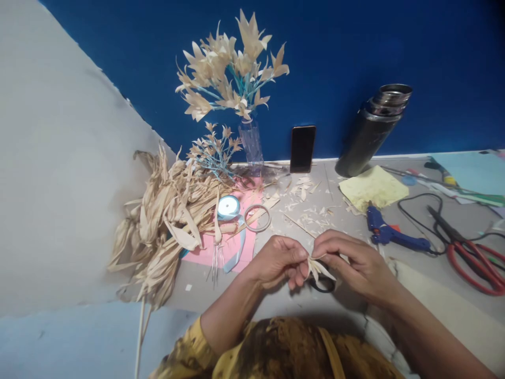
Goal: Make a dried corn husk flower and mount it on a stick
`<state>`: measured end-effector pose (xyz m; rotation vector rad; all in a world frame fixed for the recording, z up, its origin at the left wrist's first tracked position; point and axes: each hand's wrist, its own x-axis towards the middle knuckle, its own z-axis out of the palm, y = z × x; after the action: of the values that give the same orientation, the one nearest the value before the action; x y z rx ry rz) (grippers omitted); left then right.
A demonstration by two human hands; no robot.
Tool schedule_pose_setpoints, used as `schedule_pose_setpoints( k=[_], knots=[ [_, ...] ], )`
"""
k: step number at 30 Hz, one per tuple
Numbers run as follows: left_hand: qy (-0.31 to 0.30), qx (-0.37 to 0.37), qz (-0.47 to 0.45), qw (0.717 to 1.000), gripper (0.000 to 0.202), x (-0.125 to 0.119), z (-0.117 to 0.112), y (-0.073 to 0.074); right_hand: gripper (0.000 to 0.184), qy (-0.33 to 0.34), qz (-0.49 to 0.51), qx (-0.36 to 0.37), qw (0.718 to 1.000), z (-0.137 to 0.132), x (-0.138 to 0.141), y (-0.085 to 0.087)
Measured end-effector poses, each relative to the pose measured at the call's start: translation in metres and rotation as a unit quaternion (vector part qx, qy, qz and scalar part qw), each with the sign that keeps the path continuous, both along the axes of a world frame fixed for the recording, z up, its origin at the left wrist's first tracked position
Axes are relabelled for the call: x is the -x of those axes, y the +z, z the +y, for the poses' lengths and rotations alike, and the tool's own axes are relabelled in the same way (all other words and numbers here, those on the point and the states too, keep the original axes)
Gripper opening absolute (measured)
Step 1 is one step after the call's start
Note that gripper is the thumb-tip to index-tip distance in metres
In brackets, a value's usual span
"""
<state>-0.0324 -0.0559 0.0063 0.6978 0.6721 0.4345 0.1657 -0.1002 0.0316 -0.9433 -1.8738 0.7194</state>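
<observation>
A small corn husk flower point(316, 269) with pale pointed petals hangs petals-down between my two hands. My left hand point(282, 260) pinches it at the upper left, thumb against the fingers. On the other side, my right hand point(351, 258) has its thumb and fingertips closed at the flower's gathered top. Behind the petals and just below my fingers lies a dark loop point(325, 285), perhaps a scissor handle, partly hidden. A thin pale stick point(299, 225) rests on the table beyond my hands.
Dried corn husks point(158, 216) pile up at left beside a ribbon spool point(229, 207), a ring point(258, 218) and thin wires point(216, 258). Husk flowers point(232, 68) stand in a clear vase point(251, 145). A phone point(303, 149), flask point(371, 131), glue gun point(390, 231) and red-handled scissors point(473, 258) lie rightward.
</observation>
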Motion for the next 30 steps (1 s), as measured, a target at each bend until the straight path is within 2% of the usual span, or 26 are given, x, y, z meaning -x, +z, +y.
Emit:
schedule_pose_setpoints(
  k=[16, 19, 23, 27, 30],
  knots=[
    [-0.003, 0.032, -0.023, 0.999, 0.040, 0.001, -0.001, -0.002, 0.022, 0.017, 0.010, -0.010, 1.000, -0.002, 0.000, -0.006],
    [0.019, 0.032, -0.023, 0.999, 0.038, 0.000, -0.002, -0.003, 0.021, -0.046, 0.000, -0.002, 0.999, -0.004, 0.001, -0.008],
    [0.097, 0.042, -0.027, 0.994, 0.040, -0.007, -0.001, -0.003, 0.017, -0.164, 0.012, 0.062, 0.984, -0.010, 0.003, -0.013],
    [0.142, 0.070, -0.059, 0.986, 0.042, -0.016, 0.000, -0.004, 0.016, -0.177, 0.043, 0.124, 0.975, -0.015, 0.006, -0.017],
    [0.138, 0.067, -0.081, 0.985, 0.040, -0.020, -0.001, -0.006, 0.022, -0.179, 0.053, 0.118, 0.975, -0.015, 0.009, -0.014]
  ],
)
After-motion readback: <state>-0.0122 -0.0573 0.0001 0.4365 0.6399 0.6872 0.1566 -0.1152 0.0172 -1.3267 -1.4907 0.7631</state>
